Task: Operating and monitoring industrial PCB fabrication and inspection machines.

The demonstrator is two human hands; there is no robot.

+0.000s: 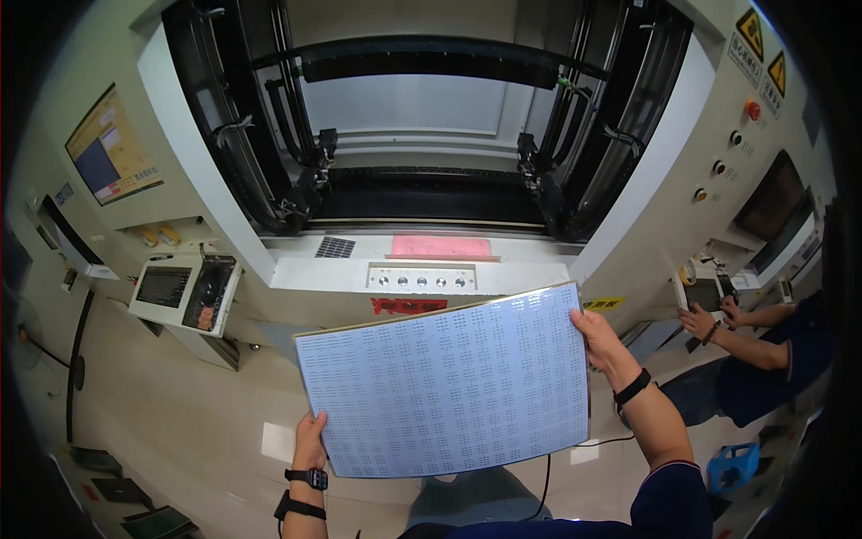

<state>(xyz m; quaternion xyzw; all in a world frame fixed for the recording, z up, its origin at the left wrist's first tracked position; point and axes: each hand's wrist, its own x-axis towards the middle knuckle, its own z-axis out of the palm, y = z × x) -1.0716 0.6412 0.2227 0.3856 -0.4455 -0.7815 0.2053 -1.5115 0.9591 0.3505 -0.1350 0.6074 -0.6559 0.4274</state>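
A large, thin white circuit board panel point(449, 386), covered in rows of small dark marks, is held up in front of me, tilted with its right end higher. My left hand point(311, 445) is closed on its lower left edge, the thumb lying on the front face. At the upper right edge my right hand point(603, 340) grips it too, its other fingers hidden behind the panel. Just beyond the panel is the front ledge of a big white machine point(341, 278), with a row of round buttons point(422, 282) and a pink strip point(442, 246).
Black rails and a crossbar point(431, 63) fill the machine's opening. A screen point(112, 148) and a keyboard shelf point(166, 286) stand at left. Control buttons point(720, 168) line the right side. Another person's hands point(699, 321) are at a right-hand console; a blue container point(732, 467) sits below.
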